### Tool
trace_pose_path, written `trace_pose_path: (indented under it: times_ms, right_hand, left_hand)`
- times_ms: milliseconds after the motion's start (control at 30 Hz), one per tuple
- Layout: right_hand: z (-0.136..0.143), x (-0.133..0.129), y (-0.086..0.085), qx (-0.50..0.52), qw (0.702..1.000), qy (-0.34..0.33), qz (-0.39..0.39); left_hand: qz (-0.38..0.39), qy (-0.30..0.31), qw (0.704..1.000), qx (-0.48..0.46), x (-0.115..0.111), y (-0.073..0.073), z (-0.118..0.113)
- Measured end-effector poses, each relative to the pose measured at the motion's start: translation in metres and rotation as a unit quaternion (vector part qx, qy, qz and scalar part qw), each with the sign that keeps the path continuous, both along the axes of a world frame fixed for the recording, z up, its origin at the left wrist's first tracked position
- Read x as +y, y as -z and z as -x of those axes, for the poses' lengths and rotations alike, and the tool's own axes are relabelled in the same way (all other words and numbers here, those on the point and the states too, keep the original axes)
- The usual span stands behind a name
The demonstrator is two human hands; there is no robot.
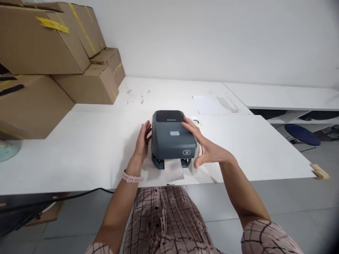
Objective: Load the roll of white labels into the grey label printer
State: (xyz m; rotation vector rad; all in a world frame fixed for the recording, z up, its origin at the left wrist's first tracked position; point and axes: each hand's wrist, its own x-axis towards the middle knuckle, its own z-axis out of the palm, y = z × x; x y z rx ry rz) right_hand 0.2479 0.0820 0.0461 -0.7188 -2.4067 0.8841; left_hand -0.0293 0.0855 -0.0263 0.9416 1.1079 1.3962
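A dark grey label printer [173,139] stands near the table's front edge, its lid down over a narrow gap at the front. From that gap a strip of white label paper [173,170] hangs out toward me. Upright beside the left wall is my left hand [143,141], fingers stretched out; whether they touch the printer I cannot tell. My right hand [205,144] reaches over the right side, its straight fingers on the lid's upper right edge and its thumb spread apart lower down. Some pale paper [195,162] shows between that hand and the printer.
Several cardboard boxes [87,83] are stacked at the left on the white table [92,148]. A white sheet [205,104] lies behind the printer, near a small teal ring [196,121]. A black cable [90,191] runs below the front edge. A blue stool [302,134] stands at the right.
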Motion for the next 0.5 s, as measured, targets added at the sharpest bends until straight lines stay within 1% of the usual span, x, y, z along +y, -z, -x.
trace_pose_path:
  times_ms: [67, 100, 133, 200, 267, 333, 433, 500]
  right_hand:
    - [0.001, -0.02, 0.009, -0.008, 1.0, 0.006, 0.025]
    - [0.004, -0.029, 0.012, -0.002, 0.999, 0.022, 0.04]
    - [0.009, -0.038, 0.016, 0.01, 0.997, 0.052, 0.056]
    - [0.022, -0.054, 0.024, 0.049, 0.985, 0.137, 0.091]
    - [0.037, -0.068, 0.032, 0.1, 0.961, 0.218, 0.139]
    - [0.05, -0.078, 0.042, 0.156, 0.928, 0.274, 0.198]
    - [0.061, -0.084, 0.057, 0.233, 0.874, 0.319, 0.283]
    - [0.065, -0.083, 0.066, 0.27, 0.848, 0.332, 0.312]
  left_hand:
    - [-0.001, 0.005, 1.0, -0.012, -0.012, -0.007, -0.002]
    - [-0.003, 0.009, 1.0, -0.012, -0.02, -0.01, -0.005]
    - [-0.008, 0.013, 1.0, -0.004, -0.029, -0.013, -0.007]
    - [-0.003, 0.022, 1.0, 0.019, -0.048, -0.016, -0.012]
    - [0.013, 0.014, 0.998, 0.052, -0.063, -0.017, -0.016]
    - [0.025, 0.0, 0.996, 0.081, -0.071, -0.015, -0.017]
    - [0.029, 0.01, 0.997, 0.077, -0.075, -0.011, -0.018]
    - [0.019, 0.017, 0.998, 0.064, -0.074, -0.008, -0.018]
